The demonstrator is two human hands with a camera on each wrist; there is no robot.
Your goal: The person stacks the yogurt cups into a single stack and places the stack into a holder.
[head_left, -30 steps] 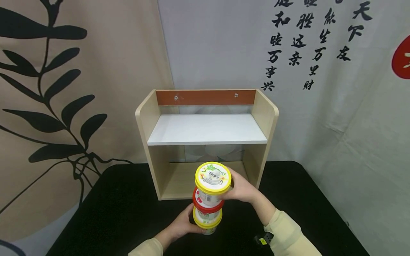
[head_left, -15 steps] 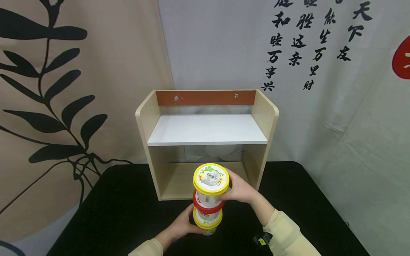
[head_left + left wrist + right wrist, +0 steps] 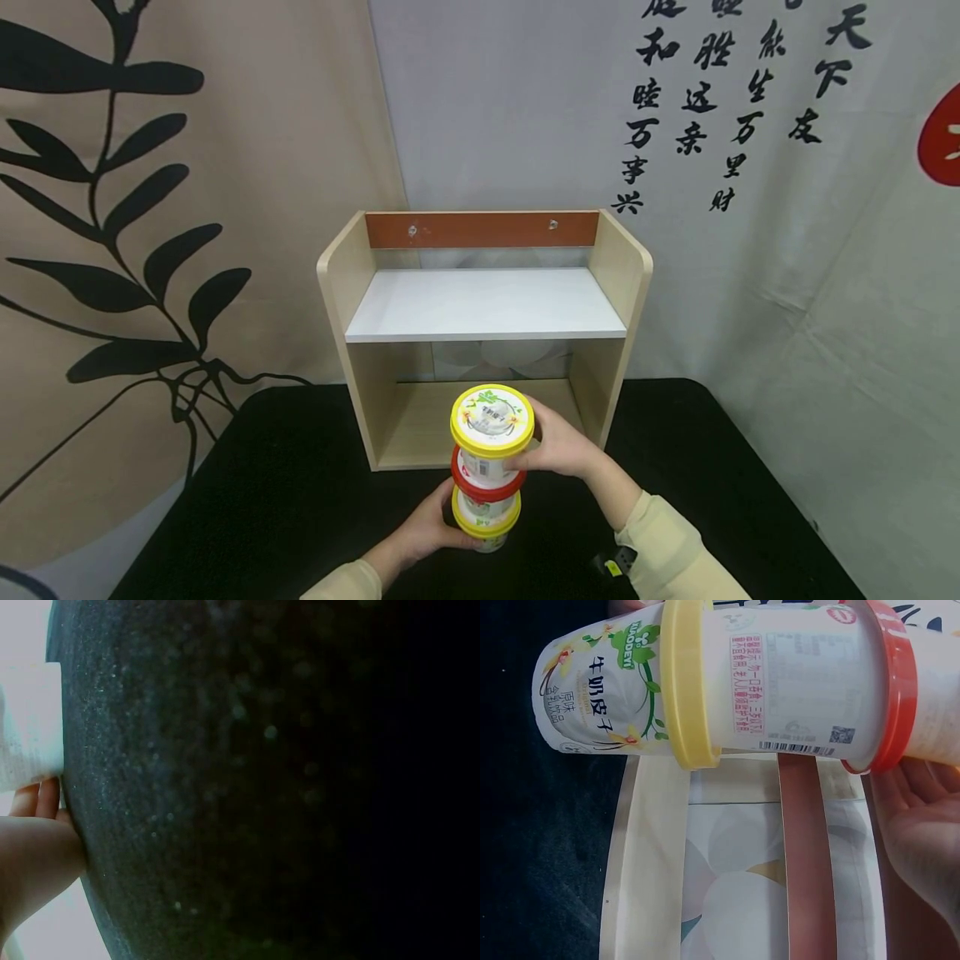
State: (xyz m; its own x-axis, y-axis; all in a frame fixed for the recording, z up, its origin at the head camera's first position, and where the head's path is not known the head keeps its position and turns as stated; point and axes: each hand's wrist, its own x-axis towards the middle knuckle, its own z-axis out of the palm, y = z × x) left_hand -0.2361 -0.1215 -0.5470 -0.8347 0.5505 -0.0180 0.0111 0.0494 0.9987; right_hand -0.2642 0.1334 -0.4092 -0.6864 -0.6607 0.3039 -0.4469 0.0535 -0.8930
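Note:
Three printed white dairy cups stand stacked upright in the head view. The top yellow-lidded cup (image 3: 492, 421) sits on a red-lidded cup (image 3: 487, 490), which rests on the bottom yellow-lidded cup (image 3: 486, 528). My left hand (image 3: 429, 527) grips the bottom cup from the left, thumb at its front. With its thumb at the front right, my right hand (image 3: 561, 443) holds the top cup; its other fingers are mostly hidden behind. In the right wrist view the stack lies sideways, the bottom cup (image 3: 619, 686) at left. Only a slice of a pale cup (image 3: 30, 724) enters the left wrist view.
Just behind the cups stands a two-tier wooden shelf unit (image 3: 486, 304) with a white upper board and a brown back rail. A black cloth-covered table (image 3: 285, 500) spreads around it. Printed curtains (image 3: 510, 108) hang behind.
The top cup has shifted slightly left and down over the red lid, and my right hand moved with it. My left hand and the lower two cups look unmoved.

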